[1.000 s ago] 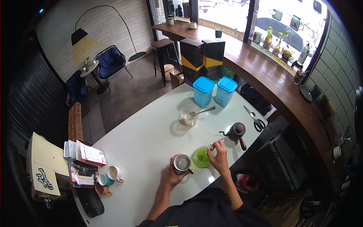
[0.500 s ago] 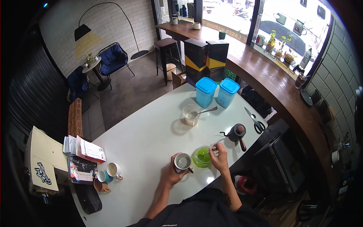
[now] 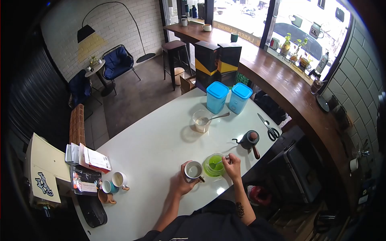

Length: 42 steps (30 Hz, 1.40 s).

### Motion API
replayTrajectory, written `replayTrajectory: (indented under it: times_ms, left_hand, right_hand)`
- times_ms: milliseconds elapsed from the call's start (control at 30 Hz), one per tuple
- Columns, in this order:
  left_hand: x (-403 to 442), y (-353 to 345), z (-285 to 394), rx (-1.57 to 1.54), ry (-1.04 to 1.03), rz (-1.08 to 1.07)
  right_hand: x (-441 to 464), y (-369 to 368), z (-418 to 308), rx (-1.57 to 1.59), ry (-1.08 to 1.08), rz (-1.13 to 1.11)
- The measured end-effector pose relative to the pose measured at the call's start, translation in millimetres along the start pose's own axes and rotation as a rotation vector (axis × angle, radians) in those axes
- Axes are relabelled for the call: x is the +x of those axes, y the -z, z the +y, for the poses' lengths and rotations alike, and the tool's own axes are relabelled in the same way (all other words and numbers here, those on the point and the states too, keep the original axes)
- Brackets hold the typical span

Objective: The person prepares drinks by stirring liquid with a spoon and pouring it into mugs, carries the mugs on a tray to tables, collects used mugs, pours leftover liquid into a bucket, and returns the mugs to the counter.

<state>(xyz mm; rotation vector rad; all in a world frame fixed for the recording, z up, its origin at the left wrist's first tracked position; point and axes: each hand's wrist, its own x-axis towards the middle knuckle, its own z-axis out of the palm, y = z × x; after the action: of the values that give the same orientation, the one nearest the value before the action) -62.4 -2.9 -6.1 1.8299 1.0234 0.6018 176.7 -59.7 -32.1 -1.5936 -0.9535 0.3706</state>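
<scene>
My left hand (image 3: 185, 181) is wrapped around a mug (image 3: 194, 170) with a pale inside and a brown handle; its contents are hard to make out. Just right of it stands a clear container (image 3: 213, 172) of bright green liquid. My right hand (image 3: 232, 166) pinches the handle of a spoon (image 3: 217, 163), whose lower end dips into the green liquid. Beyond my hands, a clear plastic cup (image 3: 201, 121) with pale residue has a metal spoon (image 3: 218, 117) resting in it. A dark gooseneck kettle (image 3: 250, 139) with a wooden handle sits right of my right hand.
Two blue-lidded containers (image 3: 217, 97) stand at the table's far end, before tall black-and-yellow boxes (image 3: 206, 62). Black scissors (image 3: 272, 131) lie near the right edge. Several small mugs (image 3: 119, 179) and a papers holder (image 3: 94, 158) occupy the left side. A wooden counter (image 3: 289, 92) curves behind.
The spoon in my right hand has shifted slightly within the green liquid. My left hand still holds the mug. The whole view has moved a little.
</scene>
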Motion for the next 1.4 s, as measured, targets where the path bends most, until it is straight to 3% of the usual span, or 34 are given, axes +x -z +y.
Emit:
replayTrajectory:
  times_ms: [67, 233, 333, 500, 667, 933, 1400]
  left_hand:
    - [-0.6, 0.1, -1.4, -0.051, 0.054, -0.063]
    - [5.9, -7.7, -19.6, -0.159, -0.162, -0.02]
    - [5.5, -4.1, -14.6, -0.199, -0.121, -0.053]
    - [5.2, -0.4, -9.7, -0.228, -0.105, -0.079]
    - [4.5, -3.1, -7.8, -0.17, -0.15, 0.033]
    - [-2.6, -9.2, -0.5, -0.168, -0.088, -0.061]
    - [-6.0, -15.1, 0.3, -0.186, -0.108, -0.023]
  right_hand:
    - [-1.9, 0.0, 6.6, 0.008, 0.0, -0.003]
    - [-1.1, 3.5, -6.9, -0.041, 0.004, -0.002]
    - [-1.2, 2.8, -14.0, 0.065, -0.128, 0.01]
    - [3.5, 10.3, -22.6, 0.037, -0.135, 0.027]
    - [13.6, 21.0, -59.1, 0.018, -0.045, -0.032]
    - [24.8, 17.9, -96.0, -0.259, 0.078, -0.12]
    - [25.4, 13.6, -95.1, -0.376, 0.175, -0.177]
